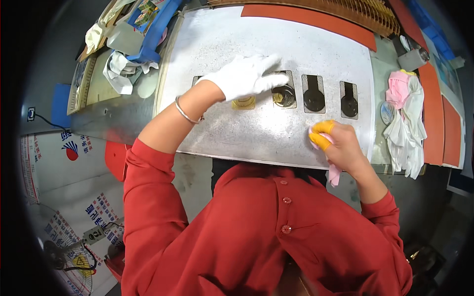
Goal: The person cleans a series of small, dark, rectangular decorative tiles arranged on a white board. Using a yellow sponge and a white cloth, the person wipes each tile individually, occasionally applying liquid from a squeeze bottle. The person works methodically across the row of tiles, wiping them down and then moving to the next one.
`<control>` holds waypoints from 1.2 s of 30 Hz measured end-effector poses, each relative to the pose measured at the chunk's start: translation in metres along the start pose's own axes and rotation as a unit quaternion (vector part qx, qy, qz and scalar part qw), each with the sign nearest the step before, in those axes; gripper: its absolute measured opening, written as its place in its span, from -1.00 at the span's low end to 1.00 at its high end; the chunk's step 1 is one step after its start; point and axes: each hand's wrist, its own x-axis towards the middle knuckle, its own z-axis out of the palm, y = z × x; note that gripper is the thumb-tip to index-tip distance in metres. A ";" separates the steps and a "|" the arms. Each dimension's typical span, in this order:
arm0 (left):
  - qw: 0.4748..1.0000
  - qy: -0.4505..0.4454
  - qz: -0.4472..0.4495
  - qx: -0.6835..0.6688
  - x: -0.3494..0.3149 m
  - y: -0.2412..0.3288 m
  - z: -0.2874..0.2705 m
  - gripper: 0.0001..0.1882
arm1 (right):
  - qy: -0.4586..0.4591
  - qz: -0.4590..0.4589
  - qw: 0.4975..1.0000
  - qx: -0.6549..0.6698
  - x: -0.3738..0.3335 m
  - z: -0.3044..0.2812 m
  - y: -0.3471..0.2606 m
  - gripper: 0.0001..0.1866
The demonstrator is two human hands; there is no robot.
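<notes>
My left hand (246, 75), in a white glove, is stretched over the worktable with its fingers apart. Its fingertips lie at the upper part of a small plate with a dark and gold round shape (284, 100); whether they touch it I cannot tell. Under that hand, a gold plate (243, 102) is partly covered. Yellow covers sit on fingers of my right hand (341, 147), which is closed round a pink cloth (334, 176) near the table's front edge. Two plates with black keyhole-like shapes, one (313, 96) and another (349, 102), lie beyond it.
White sheeting (207, 39) covers the tabletop. At the right hang white and pink cloths (405, 118) beside a metal container (414, 59). A blue bin (157, 34) and a crumpled white cloth (118, 71) are at the left. A slatted brown rack (340, 12) runs along the back.
</notes>
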 end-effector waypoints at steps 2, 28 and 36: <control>0.998 -0.014 -0.023 -0.049 0.007 0.008 -0.007 -0.28 | 0.012 0.037 0.996 0.085 -0.018 0.002 -0.002 -0.91; 0.975 -0.099 -0.029 -0.195 0.082 0.072 0.003 -0.01 | 0.061 0.052 0.986 0.146 -0.041 0.018 0.016 -0.93; 0.995 0.011 -0.008 0.095 0.033 0.041 0.004 -0.05 | 0.054 -0.003 0.996 -0.073 0.011 -0.023 0.013 -0.81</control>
